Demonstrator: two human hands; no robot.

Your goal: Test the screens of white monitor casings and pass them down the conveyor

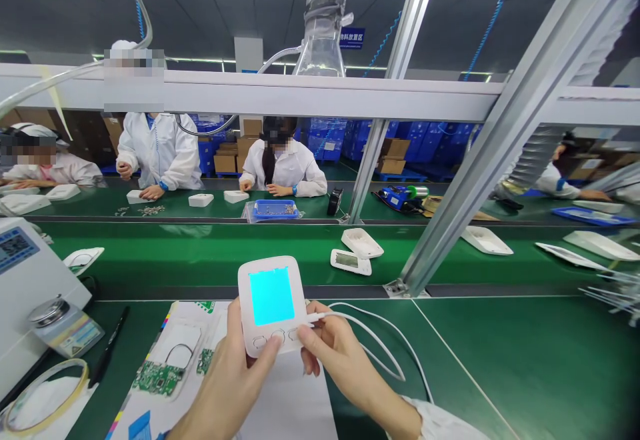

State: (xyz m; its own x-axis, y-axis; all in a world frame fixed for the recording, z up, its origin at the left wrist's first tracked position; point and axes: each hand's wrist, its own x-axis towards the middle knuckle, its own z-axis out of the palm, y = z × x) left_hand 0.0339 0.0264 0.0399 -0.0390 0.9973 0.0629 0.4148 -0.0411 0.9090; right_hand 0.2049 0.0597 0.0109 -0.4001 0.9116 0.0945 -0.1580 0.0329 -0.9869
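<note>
A white, rounded display device (245, 273) with a bright cyan screen (273, 296) is held up in front of me. Its left side rests in my left hand (235, 373), which is closed round it with the thumb on the middle button. My right hand (335, 347) grips the white cable (370, 325) by its plug at the device's right side, and the thumb lies by the right button. Below, on a white sheet (295, 400), lies an opened housing with a green circuit board (160, 378); my left arm partly covers a second board (204, 361).
Left of the sheet are a metal-capped bottle (65, 327), a black pen (110, 347) and a tape roll (47, 397). A green conveyor (175, 253) carries white housings (363, 243) beyond. An aluminium post (480, 173) slants at right. Co-workers in white coats sit or stand opposite.
</note>
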